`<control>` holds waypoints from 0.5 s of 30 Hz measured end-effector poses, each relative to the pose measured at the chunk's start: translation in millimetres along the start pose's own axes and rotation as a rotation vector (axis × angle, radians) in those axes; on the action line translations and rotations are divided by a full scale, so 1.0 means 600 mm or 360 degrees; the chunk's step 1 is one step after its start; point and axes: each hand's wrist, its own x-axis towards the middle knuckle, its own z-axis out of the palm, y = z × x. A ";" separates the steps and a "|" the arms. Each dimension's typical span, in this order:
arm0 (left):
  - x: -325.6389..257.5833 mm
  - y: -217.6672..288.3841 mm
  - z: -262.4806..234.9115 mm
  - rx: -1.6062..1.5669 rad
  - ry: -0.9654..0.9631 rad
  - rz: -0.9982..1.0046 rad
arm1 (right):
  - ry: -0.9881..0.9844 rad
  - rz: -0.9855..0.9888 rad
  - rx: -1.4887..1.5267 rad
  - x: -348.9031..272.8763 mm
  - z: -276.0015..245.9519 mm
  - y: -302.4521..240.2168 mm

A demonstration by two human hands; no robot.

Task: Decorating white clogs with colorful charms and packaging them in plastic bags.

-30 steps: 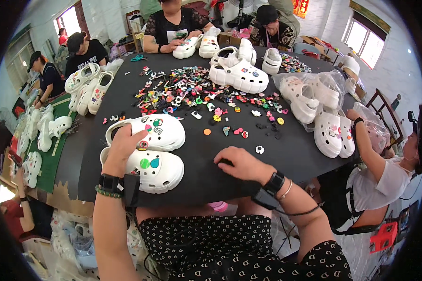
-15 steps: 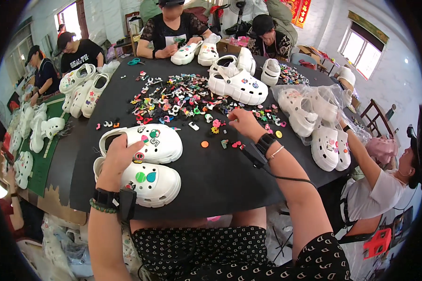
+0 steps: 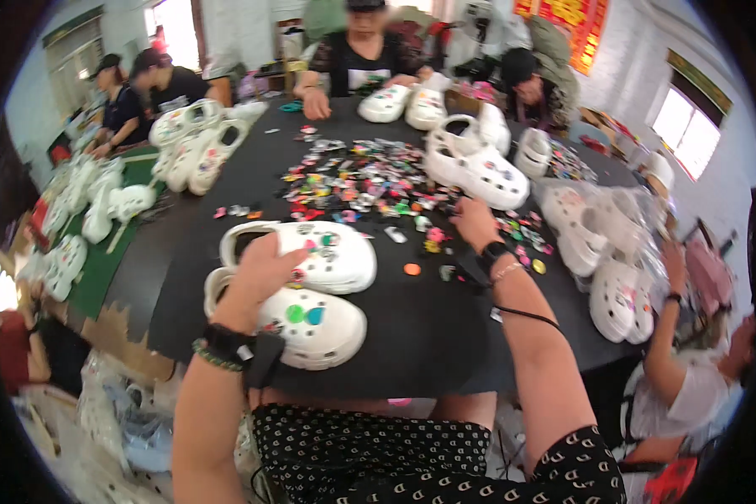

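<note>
Two white clogs lie side by side on the black table (image 3: 428, 328) in front of me. My left hand (image 3: 260, 273) rests on them, its fingers over the far clog (image 3: 340, 256) and its wrist above the near clog (image 3: 319, 328), which carries a green and a blue charm. My right hand (image 3: 475, 220) reaches forward to the edge of a spread of small coloured charms (image 3: 361, 181), fingers curled down among them. What the fingers hold is hidden. Both wrists wear dark bands.
More white clogs stand around: a pair (image 3: 475, 164) beyond my right hand, a bagged heap (image 3: 605, 244) at the right, rows (image 3: 185, 147) at the left. Other people sit around the table, one opposite with a pair of clogs (image 3: 403, 102), one at the right (image 3: 689, 370).
My right hand has moved from the bare table near me forward to the charm pile. My left hand has stayed on the two clogs.
</note>
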 end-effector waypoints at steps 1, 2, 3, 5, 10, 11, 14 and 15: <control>0.004 -0.026 -0.006 0.0029 0.0068 0.0012 | -0.0002 -0.0052 0.0027 0.002 -0.001 -0.012; 0.007 -0.005 0.001 0.0030 0.0005 -0.0003 | -0.0038 -0.0084 -0.0086 0.005 -0.007 0.022; 0.005 0.011 0.006 0.0047 -0.0029 -0.0049 | -0.0057 -0.0075 -0.0104 0.004 -0.014 0.027; 0.023 -0.010 0.025 0.0088 -0.0068 0.0065 | -0.0077 -0.0039 -0.0079 0.007 -0.016 0.064; 0.000 0.004 0.013 0.0317 0.0144 0.0237 | 0.0090 0.0039 0.0249 0.006 -0.011 0.065; -0.001 0.003 0.012 0.0320 0.0158 0.0227 | 0.0110 0.0037 0.0258 0.002 -0.015 0.062; -0.002 0.010 0.010 0.0197 0.0094 0.0148 | 0.0044 0.0028 0.0224 -0.010 -0.031 0.062; 0.000 0.012 0.010 0.0196 0.0082 0.0155 | 0.0048 0.0040 0.0220 -0.016 -0.036 0.063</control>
